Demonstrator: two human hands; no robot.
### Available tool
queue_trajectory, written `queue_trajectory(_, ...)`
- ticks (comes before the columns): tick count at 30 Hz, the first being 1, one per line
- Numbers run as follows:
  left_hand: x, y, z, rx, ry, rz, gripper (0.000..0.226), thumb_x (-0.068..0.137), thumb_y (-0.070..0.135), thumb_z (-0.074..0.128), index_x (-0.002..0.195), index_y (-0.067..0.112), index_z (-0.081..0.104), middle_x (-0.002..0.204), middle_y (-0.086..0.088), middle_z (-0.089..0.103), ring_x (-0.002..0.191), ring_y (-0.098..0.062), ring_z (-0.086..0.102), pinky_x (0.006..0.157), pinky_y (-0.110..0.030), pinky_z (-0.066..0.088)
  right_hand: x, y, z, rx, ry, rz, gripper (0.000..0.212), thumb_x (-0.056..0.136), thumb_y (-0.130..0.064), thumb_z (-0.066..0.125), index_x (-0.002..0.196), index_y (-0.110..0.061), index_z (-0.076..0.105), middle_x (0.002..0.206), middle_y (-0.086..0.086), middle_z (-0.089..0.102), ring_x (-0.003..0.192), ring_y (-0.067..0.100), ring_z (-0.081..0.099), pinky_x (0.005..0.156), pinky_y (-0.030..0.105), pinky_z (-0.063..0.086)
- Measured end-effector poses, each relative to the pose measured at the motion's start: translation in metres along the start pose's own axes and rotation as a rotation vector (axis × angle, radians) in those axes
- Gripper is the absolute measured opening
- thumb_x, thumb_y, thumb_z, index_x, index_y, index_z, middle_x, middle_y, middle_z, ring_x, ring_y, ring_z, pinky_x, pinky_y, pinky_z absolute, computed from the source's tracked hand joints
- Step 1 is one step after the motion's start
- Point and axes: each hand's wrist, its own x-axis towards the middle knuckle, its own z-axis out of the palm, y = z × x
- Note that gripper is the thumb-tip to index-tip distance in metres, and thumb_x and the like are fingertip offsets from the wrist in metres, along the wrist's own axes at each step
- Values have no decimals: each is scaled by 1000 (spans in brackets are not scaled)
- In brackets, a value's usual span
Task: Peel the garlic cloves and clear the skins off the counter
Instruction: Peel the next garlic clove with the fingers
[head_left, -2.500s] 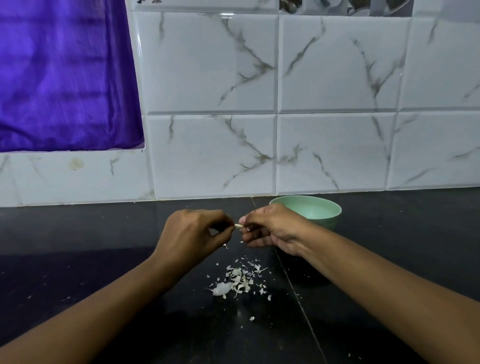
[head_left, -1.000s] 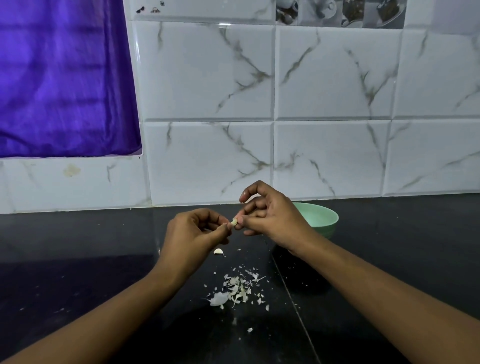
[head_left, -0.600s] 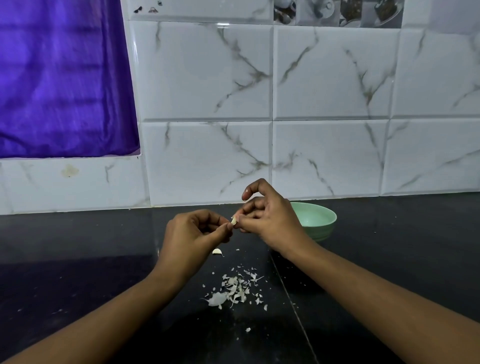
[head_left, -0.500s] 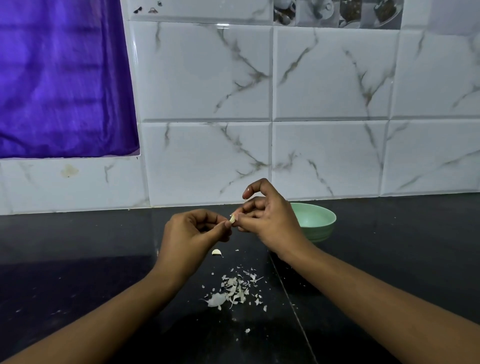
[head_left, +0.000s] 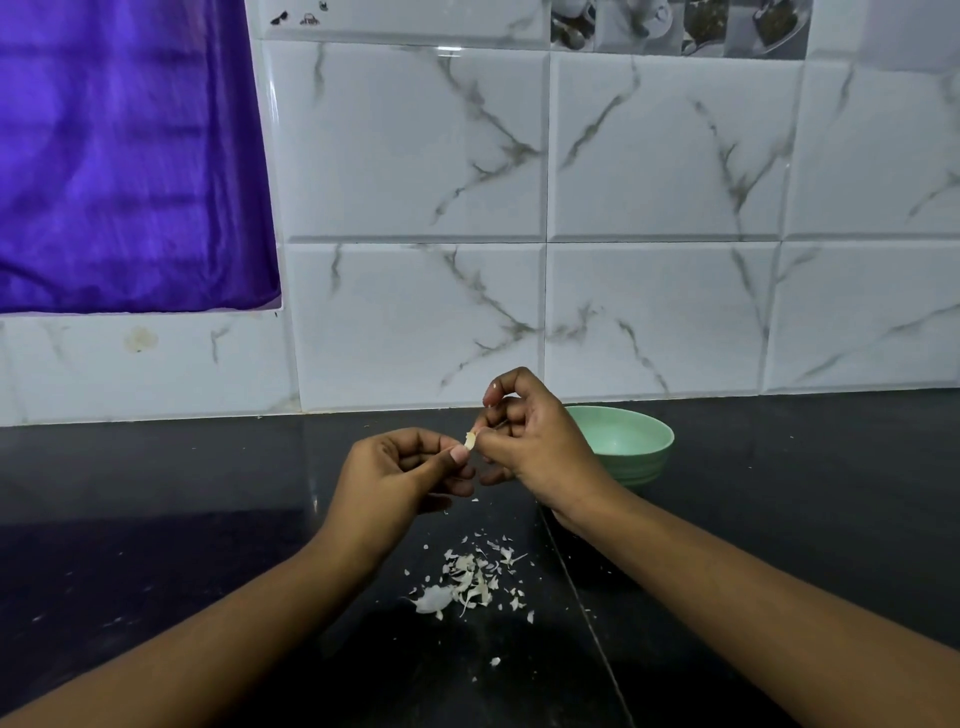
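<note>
Glossy black counter (head_left: 156, 519), glossy marbled tiles (head_left: 415, 145), papery skins (head_left: 467, 582).

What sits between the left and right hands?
A small garlic clove, pinched at the fingertips of the left hand and right hand, above the black counter. The head view shows it.

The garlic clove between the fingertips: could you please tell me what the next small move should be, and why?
Probably the left hand should peel a flake off the garlic clove, which it and the right hand pinch above the skin pile on the counter; whether it is bare yet is too small to tell.
</note>
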Motion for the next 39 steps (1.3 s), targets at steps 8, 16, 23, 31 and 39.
queue_trajectory(8,5,0,-3,-63,-5,-75,6,87,11,62,83,6,64,63,-1,65,45,-12,56,49,-26,53,1,-6,-6,-186,-186,171,9,89,-12,62,84,-19,62,71,-1,67,63,9,63,62,29,51)
queue_trajectory(16,4,-4,-2,133,-31,-39,7,88,10,64,81,10,64,69,-5,69,52,-19,64,60,-33,53,6,-8,-20,-94,-182,191,10,81,-5,71,89,-6,67,69,2,66,63,12,65,58,26,54)
queue_trajectory(23,3,-2,-2,267,2,35,6,87,15,67,82,11,66,79,-9,73,62,-26,71,63,-35,54,6,-1,-14,-106,-194,143,11,77,-4,74,77,-13,68,74,7,71,68,11,68,59,20,53)
queue_trajectory(31,5,0,-6,188,-68,-43,12,91,13,60,81,10,67,76,-5,73,60,-19,70,56,-27,53,4,3,-9,-74,-155,109,17,79,-2,72,72,-15,66,72,4,69,70,14,68,60,24,56)
queue_trajectory(39,7,3,-6,15,-35,-163,17,92,12,58,76,8,64,63,-1,67,55,-10,65,61,-27,53,-2,10,-2,-553,-51,-484,6,80,-6,71,82,-8,66,79,-2,67,74,6,61,68,22,49)
